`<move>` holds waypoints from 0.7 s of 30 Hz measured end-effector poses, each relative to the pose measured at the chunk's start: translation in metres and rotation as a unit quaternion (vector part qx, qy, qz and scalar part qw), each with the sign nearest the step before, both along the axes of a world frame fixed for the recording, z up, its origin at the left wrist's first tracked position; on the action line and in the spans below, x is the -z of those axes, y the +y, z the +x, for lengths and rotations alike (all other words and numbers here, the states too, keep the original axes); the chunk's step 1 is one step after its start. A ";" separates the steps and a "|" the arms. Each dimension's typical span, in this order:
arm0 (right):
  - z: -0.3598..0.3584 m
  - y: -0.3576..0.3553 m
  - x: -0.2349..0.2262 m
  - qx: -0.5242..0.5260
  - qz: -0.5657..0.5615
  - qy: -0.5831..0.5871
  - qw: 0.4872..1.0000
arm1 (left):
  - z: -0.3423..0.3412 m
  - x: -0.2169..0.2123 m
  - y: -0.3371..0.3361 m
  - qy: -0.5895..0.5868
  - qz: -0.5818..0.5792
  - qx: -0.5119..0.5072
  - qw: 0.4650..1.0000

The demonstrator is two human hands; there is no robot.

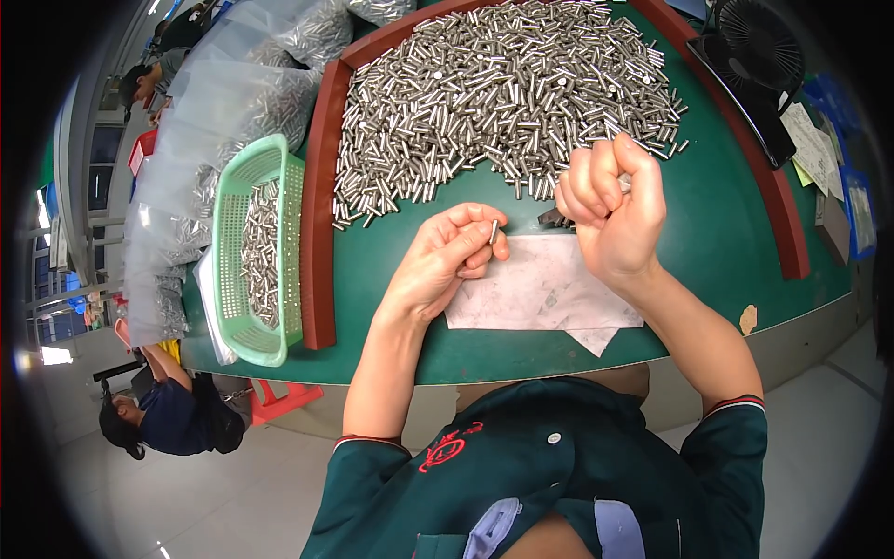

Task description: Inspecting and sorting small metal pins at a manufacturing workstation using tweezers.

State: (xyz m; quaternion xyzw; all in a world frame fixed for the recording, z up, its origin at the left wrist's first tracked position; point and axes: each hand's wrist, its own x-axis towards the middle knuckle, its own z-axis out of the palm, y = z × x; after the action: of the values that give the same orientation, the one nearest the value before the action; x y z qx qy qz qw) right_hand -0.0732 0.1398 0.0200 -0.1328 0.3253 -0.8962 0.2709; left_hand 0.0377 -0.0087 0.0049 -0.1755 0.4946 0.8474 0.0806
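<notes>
My left hand is closed, with a small metal pin pinched upright between thumb and fingertips. To its right, my right hand is raised with the fingers curled in; a small pale glint shows in the curl, too little to name. Beyond both hands spreads a big heap of short silvery metal pins. A white, smudged sheet lies on the green table under and between my hands. Some dark pieces sit by the sheet's far edge, partly hidden by my right hand.
Red-brown rails bound the heap at left, back and right. Outside the left rail stands a green basket holding pins, beside clear bags of pins. A black fan is at far right. Another person is at lower left.
</notes>
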 end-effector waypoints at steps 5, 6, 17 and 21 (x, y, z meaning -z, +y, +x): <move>-0.002 0.001 -0.003 0.005 0.000 -0.007 1.000 | -0.008 0.000 -0.001 0.019 0.083 -0.058 0.995; -0.002 0.001 -0.004 0.004 0.000 -0.007 1.000 | -0.011 0.002 0.000 0.035 0.032 -0.066 0.997; -0.005 0.002 -0.006 0.017 0.003 -0.013 1.000 | -0.027 0.009 0.011 0.172 -0.734 0.001 0.657; -0.005 0.003 -0.006 0.025 0.011 -0.006 1.000 | -0.023 0.006 0.010 0.158 -0.726 0.019 0.669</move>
State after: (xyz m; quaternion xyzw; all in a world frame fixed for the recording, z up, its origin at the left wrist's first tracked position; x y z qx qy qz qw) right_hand -0.0785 0.1428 0.0260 -0.1163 0.3366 -0.9000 0.2513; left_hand 0.0143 0.0008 -0.0011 -0.0330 0.9621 0.2344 -0.1355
